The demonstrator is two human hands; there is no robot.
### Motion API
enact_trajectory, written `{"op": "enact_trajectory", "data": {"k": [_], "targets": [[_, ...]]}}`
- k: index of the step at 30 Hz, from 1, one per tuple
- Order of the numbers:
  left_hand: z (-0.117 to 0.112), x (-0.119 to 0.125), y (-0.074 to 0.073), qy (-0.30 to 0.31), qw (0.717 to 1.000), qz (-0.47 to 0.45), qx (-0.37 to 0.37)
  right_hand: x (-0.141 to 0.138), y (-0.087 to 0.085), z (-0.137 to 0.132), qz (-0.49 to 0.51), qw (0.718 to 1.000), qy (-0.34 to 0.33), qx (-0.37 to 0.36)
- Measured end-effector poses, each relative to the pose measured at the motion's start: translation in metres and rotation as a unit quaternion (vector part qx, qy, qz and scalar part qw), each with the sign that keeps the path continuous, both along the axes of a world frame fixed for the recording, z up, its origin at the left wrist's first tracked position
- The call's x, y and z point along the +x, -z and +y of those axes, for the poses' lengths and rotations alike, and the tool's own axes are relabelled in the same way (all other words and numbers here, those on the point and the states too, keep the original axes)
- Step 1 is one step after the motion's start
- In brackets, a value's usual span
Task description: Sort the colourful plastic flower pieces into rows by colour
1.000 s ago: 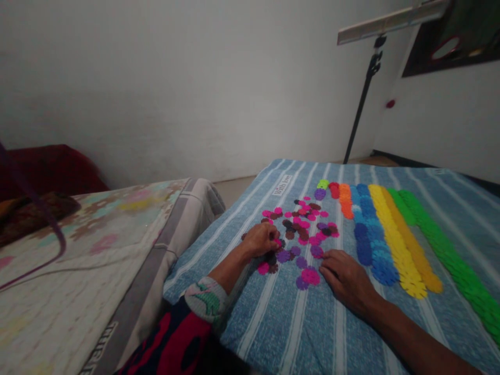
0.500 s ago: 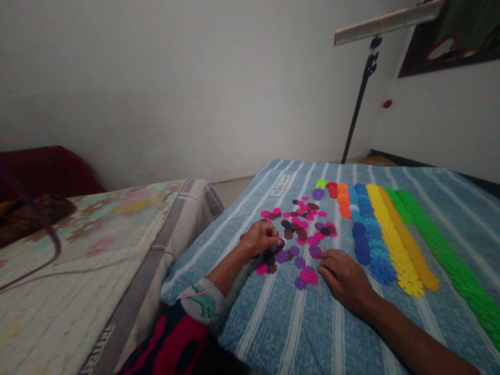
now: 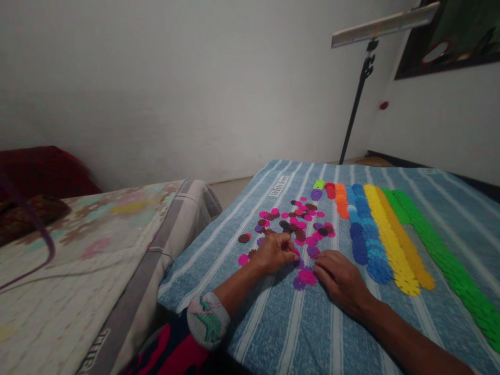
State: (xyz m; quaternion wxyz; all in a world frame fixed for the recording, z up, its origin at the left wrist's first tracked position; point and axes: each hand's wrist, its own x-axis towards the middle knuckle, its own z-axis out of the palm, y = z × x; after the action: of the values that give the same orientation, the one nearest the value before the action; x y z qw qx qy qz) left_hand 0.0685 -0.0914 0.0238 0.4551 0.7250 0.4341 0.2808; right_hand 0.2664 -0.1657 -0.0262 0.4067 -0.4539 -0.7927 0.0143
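My left hand (image 3: 276,253) reaches over the scattered discs, thumb and finger pinched on a pink disc (image 3: 296,254) that shows only in part. To its right my right hand (image 3: 340,275) rests on the cloth, fingers curled together; whatever is in them is hidden. Its fingertips lie beside a purple disc (image 3: 313,252). Just in front of the hands, a bright pink disc (image 3: 308,276) overlaps another purple disc (image 3: 299,284). Farther back lies a loose spread of flat, notched plastic discs in pink, brown, black and purple (image 3: 299,224).
Overlapping rows of discs run on the right: orange (image 3: 342,200), blue (image 3: 378,268), yellow (image 3: 406,281) and green (image 3: 449,260). They lie on a blue striped cloth (image 3: 269,333). A lamp stand (image 3: 353,112) rises behind. A patterned bed cover (image 3: 117,224) is at left.
My left hand has moved right and slightly nearer, closer to my right hand, uncovering brown and pink discs on the left. The right hand has stayed nearly in place.
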Motion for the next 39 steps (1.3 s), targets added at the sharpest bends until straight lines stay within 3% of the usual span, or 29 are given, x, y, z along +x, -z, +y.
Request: {"op": "enact_trajectory", "data": {"k": [7, 14, 22, 39], "targets": [[-0.022, 0.014, 0.0, 0.04, 0.998, 0.035, 0.043, -0.009, -0.007, -0.006, 0.011, 0.999, -0.034, -0.021], [-0.028, 0.017, 0.006, 0.055, 0.996, 0.046, 0.05, -0.008, -0.005, -0.005, 0.023, 0.999, -0.033, -0.023], [-0.032, 0.018, 0.004, 0.063, 0.993, 0.059, 0.078, -0.008, -0.005, -0.005, 0.028, 0.999, -0.035, -0.019], [-0.032, 0.016, 0.015, 0.064, 0.998, -0.027, 0.008, -0.007, -0.004, -0.005, 0.049, 0.998, -0.041, -0.023]]}}
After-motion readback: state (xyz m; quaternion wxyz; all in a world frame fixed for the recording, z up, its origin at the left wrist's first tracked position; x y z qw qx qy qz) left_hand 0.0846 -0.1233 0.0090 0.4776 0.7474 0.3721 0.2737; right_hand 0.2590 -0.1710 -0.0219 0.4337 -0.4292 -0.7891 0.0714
